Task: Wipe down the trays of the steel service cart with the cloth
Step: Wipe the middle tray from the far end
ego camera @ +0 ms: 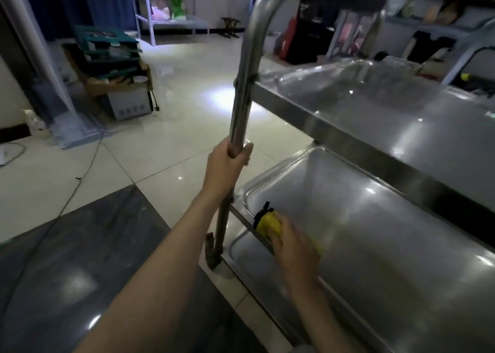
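1. Far left, on the pale tiled floor (150,149): a stack of cardboard boxes (107,65) with dark green sheets on top, set on a grey appliance (130,106); a white shelving rack (166,6) behind, well apart.
2. Low left — a dark glossy bench (80,259) top, reflecting light, just beside the cart's corner.
3. Left hand (227,165): fingers and thumb curled round the cart's upright steel post (242,95), gripping it between the top and middle levels; forearm reaching up from the lower left.
4. Steel service cart: three stacked trays in view — top tray (375,98) highest, middle tray (361,218) below it, bottom tray (257,267) showing only its near left corner.
5. Yellow cloth (269,225) with a dark edge, bunched, lying in the near left corner of the middle tray, touching the tray's rim.
6. Right hand (292,245): fingers curled over the cloth, holding and pressing it down onto the middle tray; somewhat blurred.
7. Far right, behind the cart: shelves (428,17) of packaged goods, too blurred to name.
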